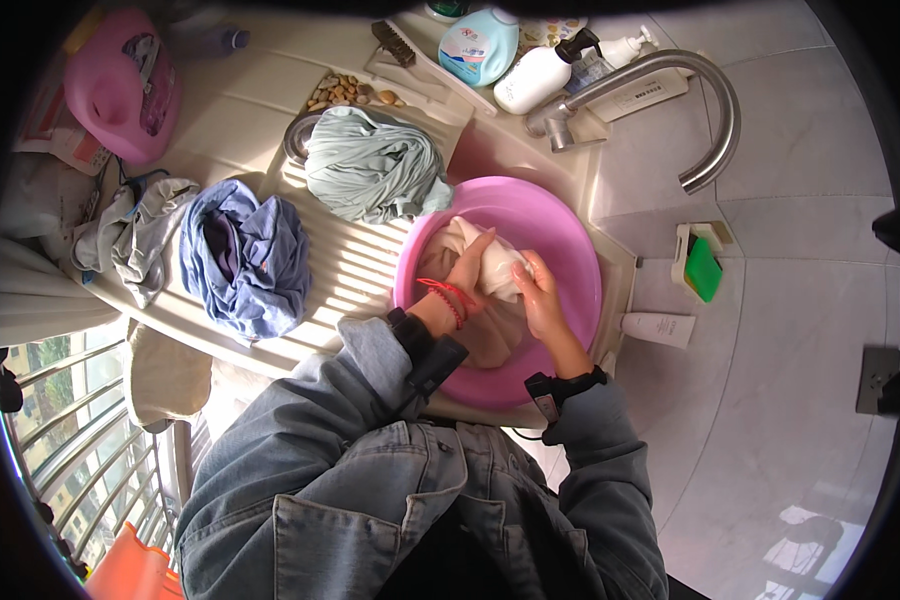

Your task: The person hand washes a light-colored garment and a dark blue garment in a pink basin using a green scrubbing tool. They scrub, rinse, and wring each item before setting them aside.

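A pink plastic basin (581,300) stands in the sink area in front of me, with a wet, pale cream cloth (499,266) in it. My left hand (469,274) is on the left side of the cloth, its thumb and palm against a bunched part. My right hand (541,296) grips the right side of the same bunch with thumb and fingers. Part of the cloth spreads low in the basin beneath my hands. To the upper left, a pale green garment (375,165) lies bundled beside the basin. A blue garment (246,259) is heaped farther left on the ribbed washboard surface.
A curved metal faucet (645,67) rises at the upper right. Bottles, including a white pump bottle (536,79), and a brush (394,43) line the back. A pink jug (124,90) and a grey-white cloth (142,232) sit left. A green sponge (703,270) is on the wall holder.
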Available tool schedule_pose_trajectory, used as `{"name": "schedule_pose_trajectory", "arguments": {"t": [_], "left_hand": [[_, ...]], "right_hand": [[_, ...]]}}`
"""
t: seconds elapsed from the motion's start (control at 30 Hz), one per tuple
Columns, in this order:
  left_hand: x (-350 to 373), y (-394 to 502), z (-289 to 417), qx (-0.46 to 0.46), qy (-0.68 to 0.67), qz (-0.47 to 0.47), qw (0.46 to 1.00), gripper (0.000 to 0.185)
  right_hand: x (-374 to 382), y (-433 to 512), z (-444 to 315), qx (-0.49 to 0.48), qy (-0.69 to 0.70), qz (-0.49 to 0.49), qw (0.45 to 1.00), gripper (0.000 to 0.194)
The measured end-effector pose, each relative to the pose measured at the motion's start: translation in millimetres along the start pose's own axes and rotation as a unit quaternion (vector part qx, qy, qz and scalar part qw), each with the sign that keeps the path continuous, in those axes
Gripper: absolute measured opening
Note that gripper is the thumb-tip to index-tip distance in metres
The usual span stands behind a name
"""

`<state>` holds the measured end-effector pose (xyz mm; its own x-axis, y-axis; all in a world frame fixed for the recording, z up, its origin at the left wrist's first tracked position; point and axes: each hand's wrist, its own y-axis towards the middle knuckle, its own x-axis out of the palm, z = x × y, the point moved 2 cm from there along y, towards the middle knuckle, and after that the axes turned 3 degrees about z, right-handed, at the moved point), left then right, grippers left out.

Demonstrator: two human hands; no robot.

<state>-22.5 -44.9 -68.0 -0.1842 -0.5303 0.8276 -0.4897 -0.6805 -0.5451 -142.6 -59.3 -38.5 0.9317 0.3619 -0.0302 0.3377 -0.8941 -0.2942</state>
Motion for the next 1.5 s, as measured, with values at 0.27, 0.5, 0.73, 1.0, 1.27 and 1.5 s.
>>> {"name": "schedule_pose_trajectory", "arguments": {"t": [0.27, 0.5, 0.73, 1.0, 1.27, 1.5], "left_hand": [[-10.3, 15.9, -4.8, 0.017, -0.105, 0.007, 0.994, 0.037], [-19.9, 21.5, -10.7, 0.102, -0.018, 0.033, 0.994, 0.033], [-25.5, 28.3, -14.9, 0.207, 0.098, 0.132, 0.965, 0.028], [-34.9, 34.1, -3.3, 0.292, 0.127, 0.260, 0.912, 0.031], [-46.0, 43.9, -1.5, 0.240, 0.129, 0.230, 0.934, 0.015], [-46.2, 38.4, 5.6, 0.214, 0.136, 0.260, 0.932, 0.041]], "right_hand": [[32.5, -14.1, -17.7, -0.353, -0.399, 0.133, 0.836, 0.039], [28.6, -7.6, -7.0, -0.251, -0.383, 0.074, 0.886, 0.047], [10.8, 18.9, 8.0, 0.000, -0.452, 0.101, 0.886, 0.047], [-26.0, 44.8, 35.5, -0.165, -0.572, 0.142, 0.791, 0.044], [-9.4, 31.0, 74.7, -0.077, -0.739, -0.041, 0.668, 0.057], [5.9, 31.4, 45.2, -0.134, -0.758, -0.049, 0.636, 0.050]]}}
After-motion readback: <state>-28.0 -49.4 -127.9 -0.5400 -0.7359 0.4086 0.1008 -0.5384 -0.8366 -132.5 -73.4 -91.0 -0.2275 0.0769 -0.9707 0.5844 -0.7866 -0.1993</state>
